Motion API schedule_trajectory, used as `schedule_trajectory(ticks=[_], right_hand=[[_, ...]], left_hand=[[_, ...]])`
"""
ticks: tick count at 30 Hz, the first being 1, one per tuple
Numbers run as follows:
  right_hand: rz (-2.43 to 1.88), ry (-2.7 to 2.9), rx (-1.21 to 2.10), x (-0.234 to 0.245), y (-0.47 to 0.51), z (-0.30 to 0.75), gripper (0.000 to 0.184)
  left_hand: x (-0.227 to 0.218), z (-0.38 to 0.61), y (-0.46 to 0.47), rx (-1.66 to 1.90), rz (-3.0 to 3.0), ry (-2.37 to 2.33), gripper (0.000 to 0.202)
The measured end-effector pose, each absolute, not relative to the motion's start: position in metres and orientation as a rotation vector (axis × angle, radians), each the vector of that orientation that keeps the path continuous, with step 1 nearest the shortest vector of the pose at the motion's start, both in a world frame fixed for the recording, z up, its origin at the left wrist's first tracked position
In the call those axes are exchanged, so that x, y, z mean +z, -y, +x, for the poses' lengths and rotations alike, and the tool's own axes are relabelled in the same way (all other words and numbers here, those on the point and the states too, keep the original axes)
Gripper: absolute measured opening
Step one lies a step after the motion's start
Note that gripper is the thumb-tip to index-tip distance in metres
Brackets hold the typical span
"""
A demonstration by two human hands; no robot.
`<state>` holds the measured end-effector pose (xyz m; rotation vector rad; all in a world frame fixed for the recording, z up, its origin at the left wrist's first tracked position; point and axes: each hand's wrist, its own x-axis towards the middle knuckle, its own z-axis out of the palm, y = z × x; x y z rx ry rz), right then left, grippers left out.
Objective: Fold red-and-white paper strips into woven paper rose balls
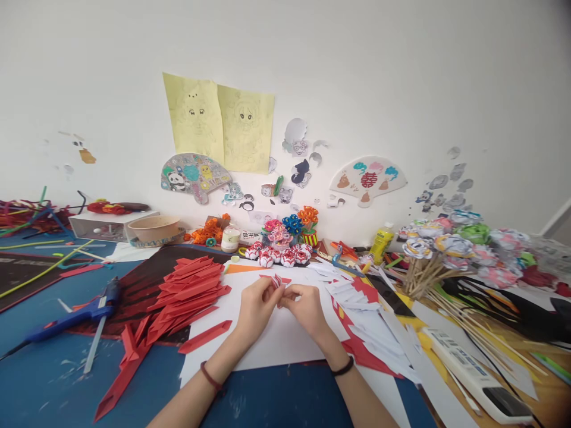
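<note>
Near, the smooth blue surface [285, 399] has open room between the forearms. Across it runs the straight edge of a white sheet [285, 346], bare in its middle; pointed red strips [191, 290] crowd its left, thin white strips [354, 296] its right. Above its far part, left hand [257, 302] and right hand [307, 305] pinch a small red-and-white fold [277, 282], each grip narrow. Farther, rounded, layered flowers [288, 257] stand in a row.

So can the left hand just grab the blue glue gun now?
Probably not straight away: the left hand holds a small red-and-white piece, and red paper strips lie between that hand and the glue gun.
</note>
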<state>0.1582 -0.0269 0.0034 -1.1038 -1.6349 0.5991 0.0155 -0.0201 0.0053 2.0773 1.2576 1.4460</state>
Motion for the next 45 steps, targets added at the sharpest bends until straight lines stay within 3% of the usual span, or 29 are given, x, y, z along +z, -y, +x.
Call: schedule_trajectory(ticks=[10,18,31,40,45], right_hand=[[-1.136,1.644,0.6,0.0,0.025,0.155,0.009],[-1.182,1.808,0.115,-0.01,0.025,0.152,0.013],[-1.135,1.961,-0.081,-0.011,0.031,0.151,0.018],[-1.052,1.931,0.265,-0.002,0.03,0.155,0.03],[-0.972,1.777,0.824,-0.002,0.021,0.162,0.03]], left_hand=[[0.002,0.014,0.02,1.384,2.252,-1.286,0.031],[0.003,0.013,0.017,1.32,2.225,-1.244,0.03],[0.003,0.006,0.008,1.301,1.984,-1.116,0.038],[0.012,-0.001,0.005,1.226,1.848,-0.988,0.042],[0.011,-0.009,-0.001,1.09,1.849,-0.903,0.041]])
